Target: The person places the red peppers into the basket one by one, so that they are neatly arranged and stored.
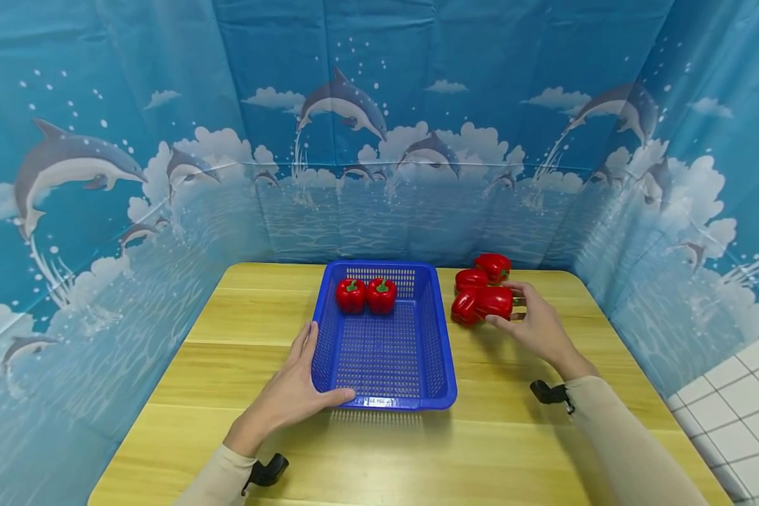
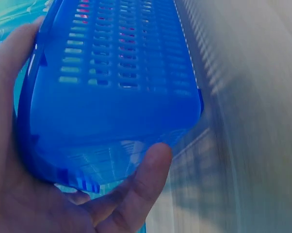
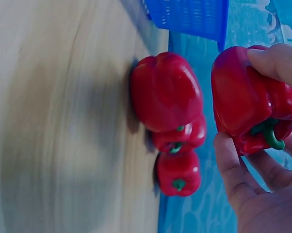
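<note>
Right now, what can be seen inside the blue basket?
Two red peppers sit side by side toward the far left of the blue basket. Nothing else shows in it. The floor directly beneath the peppers is covered, so it cannot be seen.

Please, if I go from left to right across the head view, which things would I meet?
Left hand → blue basket (inside it, left red pepper, then right red pepper) → held red pepper → right hand.

Head view high, facing forward-down across table (image 1: pixel 500 436); wrist views close, turned sideways; all share blue basket (image 1: pixel 405 403).
</note>
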{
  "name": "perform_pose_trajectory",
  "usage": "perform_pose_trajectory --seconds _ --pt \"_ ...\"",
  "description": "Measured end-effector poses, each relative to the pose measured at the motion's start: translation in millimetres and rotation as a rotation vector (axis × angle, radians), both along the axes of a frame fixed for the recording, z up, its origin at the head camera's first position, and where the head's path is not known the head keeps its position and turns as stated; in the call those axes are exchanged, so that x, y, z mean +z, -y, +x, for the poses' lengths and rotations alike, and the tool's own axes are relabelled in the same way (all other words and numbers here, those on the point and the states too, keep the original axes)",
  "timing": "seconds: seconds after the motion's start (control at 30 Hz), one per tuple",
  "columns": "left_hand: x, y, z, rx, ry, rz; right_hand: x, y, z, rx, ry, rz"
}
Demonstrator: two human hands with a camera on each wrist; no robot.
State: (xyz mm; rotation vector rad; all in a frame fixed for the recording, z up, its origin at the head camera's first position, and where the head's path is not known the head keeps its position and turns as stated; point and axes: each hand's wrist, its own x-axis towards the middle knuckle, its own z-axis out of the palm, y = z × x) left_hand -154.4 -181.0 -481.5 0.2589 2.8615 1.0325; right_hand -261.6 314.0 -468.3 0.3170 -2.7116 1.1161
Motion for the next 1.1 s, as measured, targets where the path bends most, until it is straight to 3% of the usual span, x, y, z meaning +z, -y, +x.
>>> perform_pose_trajectory --seconds 0.47,1.1 --pt "-2.7 3.0 -3.8 -0.025 -0.006 -0.002 26.9 28.7 4.0 0.078 -0.033 0.008" --pt "-5.9 2.0 -4.0 -0.017 -0.022 0.010 32.8 67.1 -0.4 0.140 -0.094 0.024"
